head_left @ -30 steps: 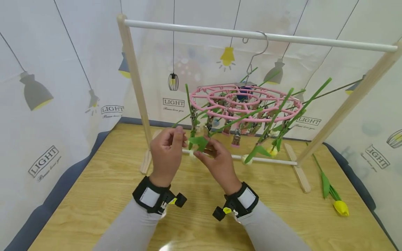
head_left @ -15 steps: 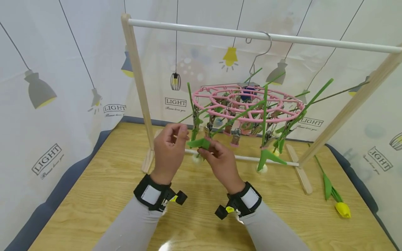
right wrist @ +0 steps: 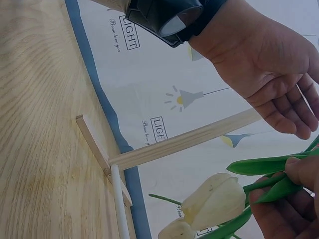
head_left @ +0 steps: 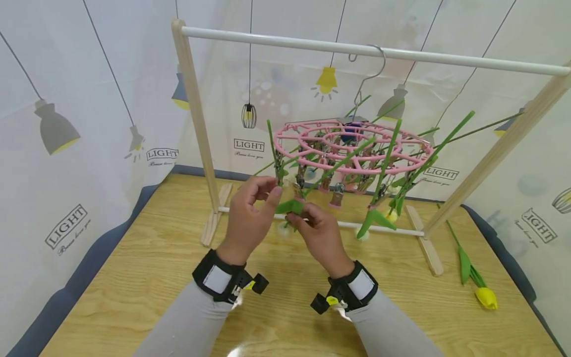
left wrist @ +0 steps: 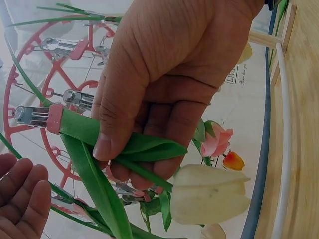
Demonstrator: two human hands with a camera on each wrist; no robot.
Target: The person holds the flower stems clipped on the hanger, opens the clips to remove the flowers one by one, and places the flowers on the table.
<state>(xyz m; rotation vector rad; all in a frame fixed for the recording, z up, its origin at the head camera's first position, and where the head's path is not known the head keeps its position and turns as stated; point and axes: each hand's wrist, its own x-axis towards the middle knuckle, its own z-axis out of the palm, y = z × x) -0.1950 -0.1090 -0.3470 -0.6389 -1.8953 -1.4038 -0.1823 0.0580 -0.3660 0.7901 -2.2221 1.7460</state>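
Observation:
A white tulip (left wrist: 209, 194) with green leaves (head_left: 290, 206) hangs head-down from a metal clip with pink pads (left wrist: 55, 118). This clip is on the left front of a round pink clip hanger (head_left: 370, 171). My right hand (head_left: 323, 235) pinches the tulip's stem and leaves just below the clip, thumb in front. My left hand (head_left: 251, 218) is beside it on the left, fingers loosely bent and holding nothing; the right wrist view shows its palm, apart from the tulip.
Several other tulips hang from the hanger, their stems sticking up through it. A white rail (head_left: 285, 37) on wooden posts (head_left: 196, 114) carries the hanger's hook. A yellow tulip (head_left: 485, 297) lies on the wooden table (head_left: 134, 277) at the right. A printed sheet stands behind.
My left hand has moved right, closer to the clipped tulip. The right hand has kept its pinch, shifting slightly right. A white tulip on the hanger's right front has swung about.

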